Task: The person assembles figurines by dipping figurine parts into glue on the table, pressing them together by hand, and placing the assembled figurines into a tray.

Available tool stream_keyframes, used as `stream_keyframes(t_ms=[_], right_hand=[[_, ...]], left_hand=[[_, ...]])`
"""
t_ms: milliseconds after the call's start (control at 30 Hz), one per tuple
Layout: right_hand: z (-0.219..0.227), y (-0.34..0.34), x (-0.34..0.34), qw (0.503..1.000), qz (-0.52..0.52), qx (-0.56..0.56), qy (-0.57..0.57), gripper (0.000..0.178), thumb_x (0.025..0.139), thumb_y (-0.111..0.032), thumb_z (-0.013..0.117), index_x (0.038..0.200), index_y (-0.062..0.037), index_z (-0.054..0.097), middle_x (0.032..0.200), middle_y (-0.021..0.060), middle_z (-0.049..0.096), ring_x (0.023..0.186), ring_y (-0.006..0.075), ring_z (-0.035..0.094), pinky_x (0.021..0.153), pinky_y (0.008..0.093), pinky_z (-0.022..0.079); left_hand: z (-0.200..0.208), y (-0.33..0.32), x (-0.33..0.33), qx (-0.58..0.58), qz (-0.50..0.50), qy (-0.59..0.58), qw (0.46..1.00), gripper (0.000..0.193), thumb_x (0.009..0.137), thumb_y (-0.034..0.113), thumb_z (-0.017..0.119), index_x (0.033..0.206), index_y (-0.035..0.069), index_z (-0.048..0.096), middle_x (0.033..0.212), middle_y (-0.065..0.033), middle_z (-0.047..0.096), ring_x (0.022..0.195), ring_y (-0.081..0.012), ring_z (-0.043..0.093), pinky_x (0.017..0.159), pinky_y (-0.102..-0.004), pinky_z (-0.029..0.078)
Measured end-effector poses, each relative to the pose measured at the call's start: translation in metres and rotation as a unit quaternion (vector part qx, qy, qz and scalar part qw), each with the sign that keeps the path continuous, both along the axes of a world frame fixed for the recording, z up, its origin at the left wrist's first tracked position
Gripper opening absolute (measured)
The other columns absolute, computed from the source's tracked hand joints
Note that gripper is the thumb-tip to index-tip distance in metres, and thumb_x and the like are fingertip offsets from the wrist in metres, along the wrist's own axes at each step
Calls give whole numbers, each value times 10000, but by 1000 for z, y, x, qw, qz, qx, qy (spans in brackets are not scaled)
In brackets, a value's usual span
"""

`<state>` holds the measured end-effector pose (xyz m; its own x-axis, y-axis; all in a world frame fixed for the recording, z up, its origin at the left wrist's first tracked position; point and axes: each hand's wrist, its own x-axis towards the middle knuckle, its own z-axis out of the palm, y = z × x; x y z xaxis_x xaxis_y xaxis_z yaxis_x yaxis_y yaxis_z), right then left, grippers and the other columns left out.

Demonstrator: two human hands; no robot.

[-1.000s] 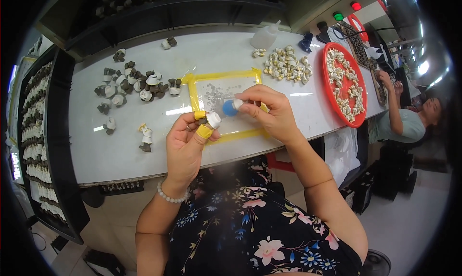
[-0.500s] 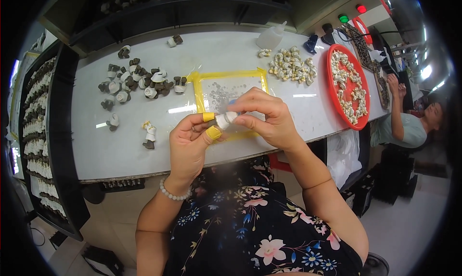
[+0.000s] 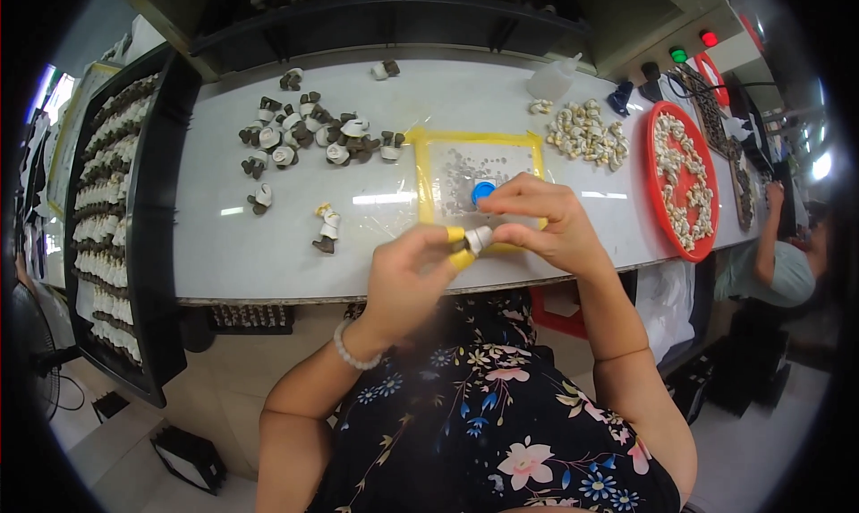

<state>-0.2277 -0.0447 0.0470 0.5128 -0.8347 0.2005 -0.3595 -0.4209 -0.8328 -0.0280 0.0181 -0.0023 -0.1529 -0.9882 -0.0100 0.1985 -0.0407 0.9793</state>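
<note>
A small white-and-dark-brown figurine piece [image 3: 479, 238] is pinched between the yellow-wrapped fingertips of my left hand [image 3: 410, 267], its white end toward the right. My right hand [image 3: 550, 222] is close beside that white end, thumb and forefinger apart; the thumb tip is at or very near the piece. Just past the right fingertips, a blue round cap-like thing [image 3: 483, 191] rests on a clear sheet edged with yellow tape [image 3: 429, 142]. Left of the sheet lie several loose white-and-brown pieces [image 3: 284, 157]. One figurine [image 3: 328, 227] with a yellowish top lies nearer me.
Small white-and-yellow parts [image 3: 586, 133] are heaped at the right, beside a red tray [image 3: 656, 186] holding more. Behind them stands a white squeeze bottle [image 3: 553, 79]. A black rack of figurine pieces [image 3: 170, 245] borders the table's left. Another person [image 3: 765, 267] sits at the far right.
My right thumb and forefinger have parted from their grip on the white end. The left hand has turned, showing more of its back, and still holds the piece. The whole view has shifted.
</note>
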Motion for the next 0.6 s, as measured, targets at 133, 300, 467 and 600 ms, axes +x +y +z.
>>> stream_keyframes(t_ms=[133,300,467,600], right_hand=[[1,-22,-42,980,-200,-17,-11,325,781,-77,681,1087,18,623,1064,118,626,927,195,600,809,287,477],[-14,-77,-73,952,-301,-50,11,503,765,-162,720,1203,15,548,1176,142,582,1046,233,571,886,315,458],[-22,-114,-59,953,-291,-15,88,682,701,-227,777,1267,10,479,1217,161,562,1126,250,541,930,323,434],[-8,-121,-47,946,-291,65,126,477,732,-208,748,1111,22,573,982,124,661,828,184,634,761,282,487]], left_hand=[[8,14,37,-334,112,-378,856,238,689,-54,682,911,-25,602,915,-158,597,824,-326,569,740,-400,484],[-5,33,68,-315,187,-504,782,255,658,-25,706,888,-15,598,1041,-174,506,938,-346,485,784,-427,433],[-10,34,72,-263,255,-510,778,501,647,131,761,1045,-15,494,1192,-233,392,1089,-394,392,928,-489,332],[-7,25,66,-229,252,-504,794,587,645,165,772,1096,-28,449,1203,-252,408,1099,-401,399,926,-499,326]])
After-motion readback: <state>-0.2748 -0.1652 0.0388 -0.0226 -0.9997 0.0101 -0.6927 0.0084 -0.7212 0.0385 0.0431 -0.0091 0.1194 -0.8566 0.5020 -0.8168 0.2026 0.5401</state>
